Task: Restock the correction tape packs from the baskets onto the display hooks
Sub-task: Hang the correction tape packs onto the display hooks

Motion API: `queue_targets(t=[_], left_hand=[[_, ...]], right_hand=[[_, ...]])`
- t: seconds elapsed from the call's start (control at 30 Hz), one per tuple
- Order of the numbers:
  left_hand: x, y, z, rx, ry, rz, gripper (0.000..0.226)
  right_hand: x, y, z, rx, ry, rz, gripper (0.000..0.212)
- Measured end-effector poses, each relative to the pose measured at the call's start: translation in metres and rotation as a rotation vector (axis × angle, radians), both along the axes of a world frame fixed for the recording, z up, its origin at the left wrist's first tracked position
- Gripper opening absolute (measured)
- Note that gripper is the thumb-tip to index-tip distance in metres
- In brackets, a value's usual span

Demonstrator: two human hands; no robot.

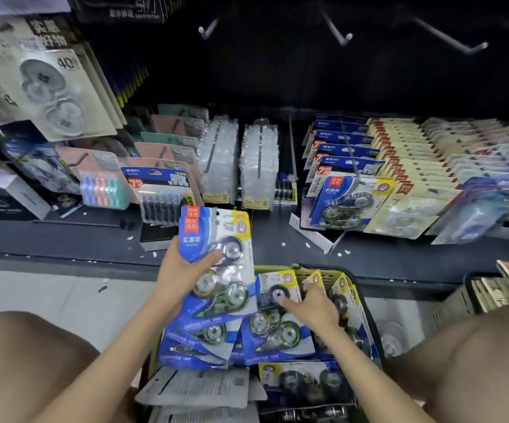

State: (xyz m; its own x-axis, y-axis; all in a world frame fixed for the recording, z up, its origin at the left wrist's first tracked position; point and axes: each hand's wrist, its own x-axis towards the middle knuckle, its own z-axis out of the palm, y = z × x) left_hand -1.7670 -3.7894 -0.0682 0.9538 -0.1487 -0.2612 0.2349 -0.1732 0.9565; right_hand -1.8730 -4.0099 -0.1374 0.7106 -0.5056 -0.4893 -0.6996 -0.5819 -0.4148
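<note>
My left hand (183,273) grips a small stack of blue-and-white correction tape packs (216,257), held upright above the green basket (280,268). My right hand (311,305) reaches into that basket, its fingers spread and the forefinger touching a pack (273,296) standing among several more packs (277,337). A matching pack (349,203) hangs at the front of a hook row on the right. Bare metal hooks (343,36) stick out of the dark panel above.
Display rows of clear cases (257,166), pastel packs (103,184) and beige cards (405,172) hang over the dark shelf (79,236). A second basket (466,300) with beige packs stands at right. My knees (18,355) flank the green basket.
</note>
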Motion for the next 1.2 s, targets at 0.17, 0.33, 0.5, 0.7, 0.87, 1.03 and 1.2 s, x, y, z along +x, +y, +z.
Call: queue_targets(t=[0.17, 0.33, 0.5, 0.7, 0.87, 1.03, 1.2], left_hand=[[0.017, 0.014, 0.028, 0.133, -0.176, 0.009, 0.052], [0.02, 0.026, 0.066, 0.367, -0.406, -0.071, 0.047], [0.024, 0.048, 0.093, 0.479, -0.533, -0.024, 0.051], [0.045, 0.062, 0.126, 0.417, -0.613, 0.204, 0.049], [0.07, 0.069, 0.147, 0.347, -0.671, 0.417, 0.049], [0.086, 0.073, 0.165, 0.261, -0.694, 0.487, 0.047], [0.099, 0.068, 0.171, 0.196, -0.715, 0.442, 0.047]], right_hand=[[0.021, -0.007, -0.015, 0.19, -0.036, -0.039, 0.05], [0.042, -0.015, 0.035, 0.259, -0.215, 0.073, 0.032], [0.051, -0.013, 0.11, -0.059, -0.373, 0.337, 0.036], [0.097, 0.019, 0.196, 0.081, -0.836, 0.265, 0.044], [0.138, 0.059, 0.255, 0.194, -1.096, 0.258, 0.035], [0.164, 0.063, 0.268, 0.193, -1.21, 0.081, 0.038], [0.165, 0.055, 0.266, 0.186, -1.232, 0.019, 0.037]])
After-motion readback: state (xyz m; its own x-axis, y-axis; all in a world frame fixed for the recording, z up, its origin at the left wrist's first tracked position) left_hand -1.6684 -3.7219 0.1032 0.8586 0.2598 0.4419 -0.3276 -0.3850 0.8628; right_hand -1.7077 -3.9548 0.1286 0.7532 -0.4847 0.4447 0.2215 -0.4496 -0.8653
